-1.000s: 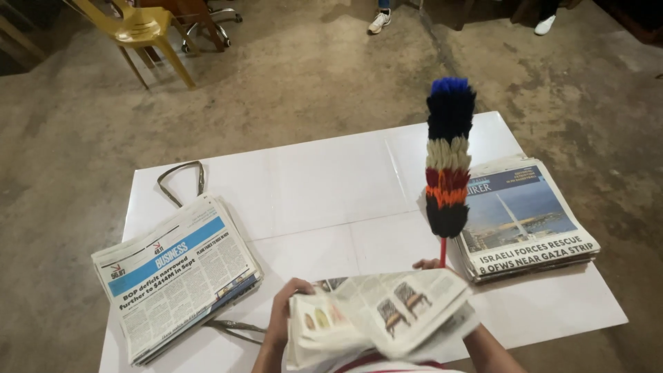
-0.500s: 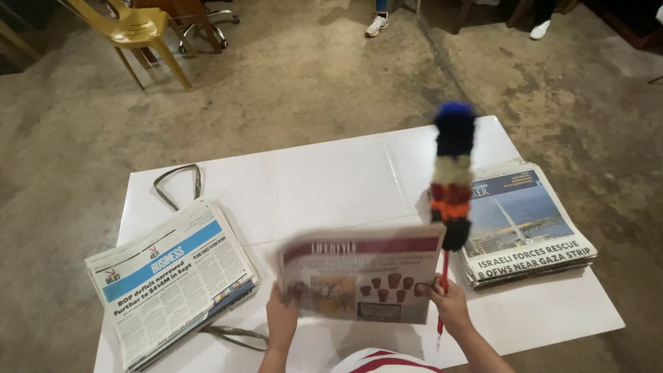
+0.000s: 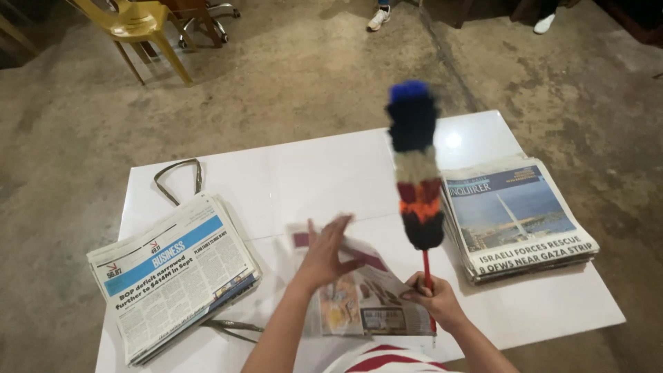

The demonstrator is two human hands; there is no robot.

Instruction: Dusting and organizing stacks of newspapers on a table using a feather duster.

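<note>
A folded newspaper (image 3: pixel 373 300) lies on the white table (image 3: pixel 311 179) in front of me. My left hand (image 3: pixel 326 252) rests on its upper left part, fingers spread and blurred. My right hand (image 3: pixel 431 298) grips the red handle of a multicoloured duster (image 3: pixel 414 173) and also pinches the paper's right edge. The duster stands upright, its fluffy head banded blue, black, cream, red and orange.
A newspaper stack (image 3: pixel 173 273) sits at the table's left, another stack (image 3: pixel 518 217) at the right. A strap (image 3: pixel 176 178) loops behind the left stack. A yellow plastic chair (image 3: pixel 138 31) stands on the concrete floor beyond; other people's shoes (image 3: pixel 378 17) show at the top.
The newspaper, held up and open before me a moment ago, now lies flat on the table. My left hand has moved on top of it. The duster stays upright in my right hand.
</note>
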